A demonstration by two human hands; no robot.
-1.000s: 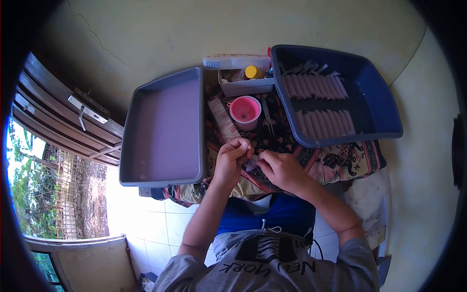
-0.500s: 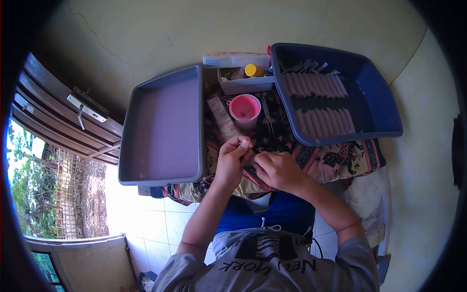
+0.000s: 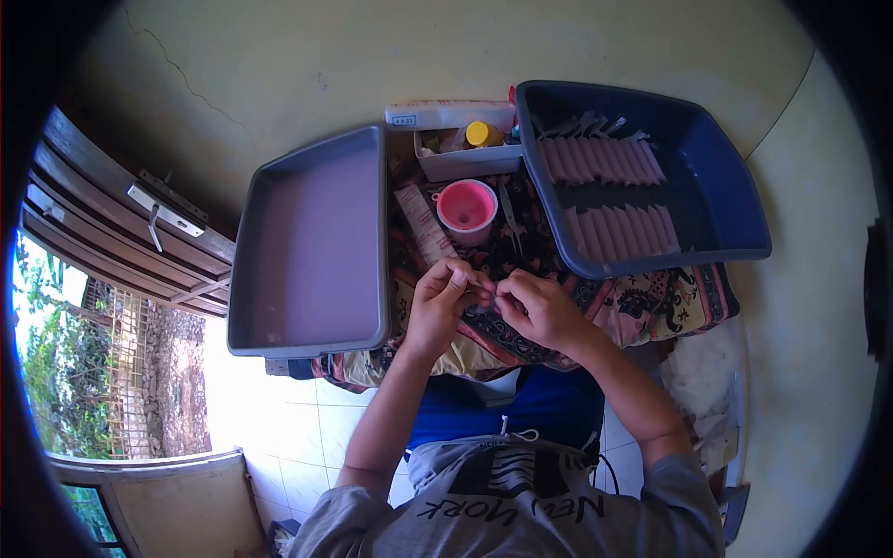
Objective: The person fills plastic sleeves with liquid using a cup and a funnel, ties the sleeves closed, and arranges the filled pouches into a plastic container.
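My left hand [image 3: 443,302] and my right hand [image 3: 542,310] are close together over the patterned cloth [image 3: 642,312]. Between their pinched fingertips is a small clear plastic piece [image 3: 486,296], mostly hidden by the fingers; it looks like part of a bag. Just beyond my hands stands a container with a pink funnel [image 3: 466,205] in its top. A printed pack [image 3: 424,223] lies left of it, and a pair of scissors [image 3: 511,219] lies to its right.
A grey tray of pale purple liquid [image 3: 382,237] is on the left. At the right, a dark blue tub [image 3: 735,200] holds two rows of filled purple tubes [image 3: 621,232]. Behind are a grey box [image 3: 471,166], a yellow-capped bottle [image 3: 478,133] and a white pack [image 3: 450,114].
My right hand's fingers have lifted and spread slightly from their earlier curl, and a little more gap shows between my hands. The trays and the funnel container have stayed in place.
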